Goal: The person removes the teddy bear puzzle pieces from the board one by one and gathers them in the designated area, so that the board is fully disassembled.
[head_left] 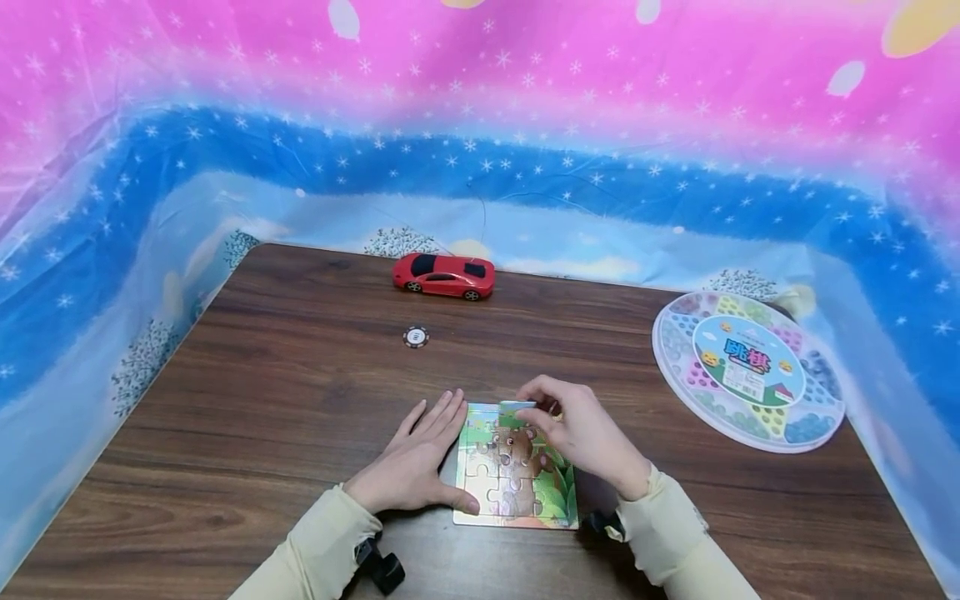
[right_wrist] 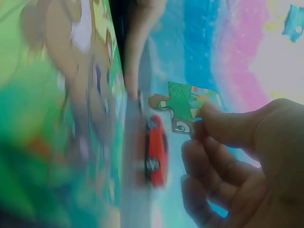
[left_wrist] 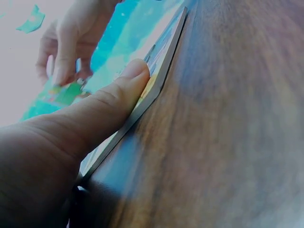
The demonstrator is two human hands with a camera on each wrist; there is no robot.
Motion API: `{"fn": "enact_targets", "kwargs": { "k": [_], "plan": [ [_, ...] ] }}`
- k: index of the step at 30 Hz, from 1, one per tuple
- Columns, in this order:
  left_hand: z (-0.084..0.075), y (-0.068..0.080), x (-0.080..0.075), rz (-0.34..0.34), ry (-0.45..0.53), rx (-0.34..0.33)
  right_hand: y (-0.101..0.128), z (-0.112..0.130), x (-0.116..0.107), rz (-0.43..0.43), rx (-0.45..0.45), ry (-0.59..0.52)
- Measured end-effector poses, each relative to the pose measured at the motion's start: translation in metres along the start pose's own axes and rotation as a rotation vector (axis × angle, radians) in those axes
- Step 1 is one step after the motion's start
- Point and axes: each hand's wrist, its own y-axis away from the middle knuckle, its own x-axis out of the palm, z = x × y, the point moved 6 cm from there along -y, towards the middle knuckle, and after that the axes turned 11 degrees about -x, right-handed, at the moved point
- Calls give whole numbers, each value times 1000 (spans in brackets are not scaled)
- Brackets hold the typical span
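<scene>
A jigsaw puzzle (head_left: 517, 483) of a brown bear in greenery lies in its thin tray on the table. My left hand (head_left: 416, 467) rests along its left side with fingers straight and spread. In the left wrist view that hand's thumb (left_wrist: 109, 102) presses on the tray's edge. Between thumb and fingers my right hand (head_left: 585, 425) pinches a puzzle piece (right_wrist: 183, 102), raised over the puzzle's top edge. The piece is mostly green, with a bear's eye at its lower side. Part of the puzzle's upper right is hidden behind the right hand.
A red toy car (head_left: 444, 277) stands at the table's back edge. Nearer, a black-and-white poker chip (head_left: 416, 337) lies flat. A round Chinese checkers box (head_left: 748, 371) with colourful marbles is at the right edge. Patterned cloth (head_left: 480, 167) hangs behind the table (head_left: 225, 400).
</scene>
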Motion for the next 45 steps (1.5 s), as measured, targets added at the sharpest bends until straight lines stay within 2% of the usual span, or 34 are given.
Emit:
{"fn": "enact_targets", "kwargs": {
  "k": [3, 7, 11, 14, 20, 29, 45],
  "plan": [
    [0, 0, 0, 0, 3, -3, 11, -10, -16, -24, 32, 20],
    [1, 0, 0, -8, -4, 0, 27, -25, -38, -67, 98, 99],
    [1, -1, 0, -14, -12, 0, 45, -43, -55, -99, 209, 169],
    [2, -1, 0, -17, -16, -4, 57, -57, -62, -95, 288, 183],
    [2, -2, 0, -22, -19, 3, 72, -74, -63, -63, 347, 185],
    [1, -2, 1, -15, -13, 5, 81, -88, -59, -44, 397, 218],
    [1, -1, 1, -4, 18, 10, 78, -93, -57, -49, 417, 212]
  ]
}}
